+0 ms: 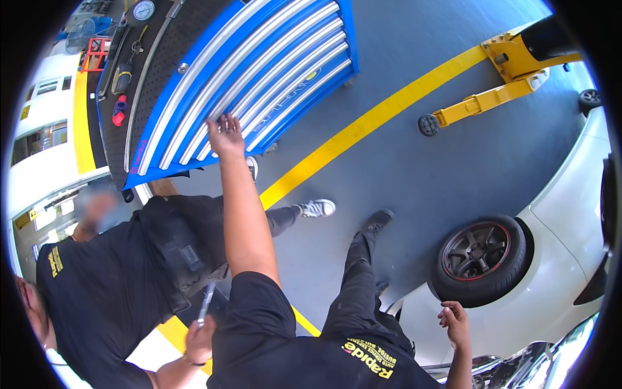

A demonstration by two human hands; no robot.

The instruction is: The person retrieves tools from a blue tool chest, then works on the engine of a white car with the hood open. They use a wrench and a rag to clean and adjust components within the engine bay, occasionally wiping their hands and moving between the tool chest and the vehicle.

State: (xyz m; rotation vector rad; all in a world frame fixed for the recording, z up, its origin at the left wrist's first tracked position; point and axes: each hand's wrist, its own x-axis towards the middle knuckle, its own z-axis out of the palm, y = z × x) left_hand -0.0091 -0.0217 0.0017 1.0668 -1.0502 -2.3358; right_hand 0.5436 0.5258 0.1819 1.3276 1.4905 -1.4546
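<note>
My left hand [225, 133] reaches up to a blue tool cabinet [343, 39], its slightly bent, separated fingers at one of the long silver drawer handles [240, 91]; whether they hook it I cannot make out. My right hand [455, 324] hangs near a white car [544, 272] beside its black wheel with a red-lined rim [473, 256], fingers loosely curled but apart, holding nothing. A co-worker's hand [197, 340], at the lower left, grips a long silver tool [207, 301].
Co-workers in dark clothing [103, 292] stand close on my left. Pegboard tools [120, 81] line the cabinet's top. A yellow lift arm [479, 97] extends low over the grey floor at upper right. A yellow floor stripe [363, 129] crosses between cabinet and lift.
</note>
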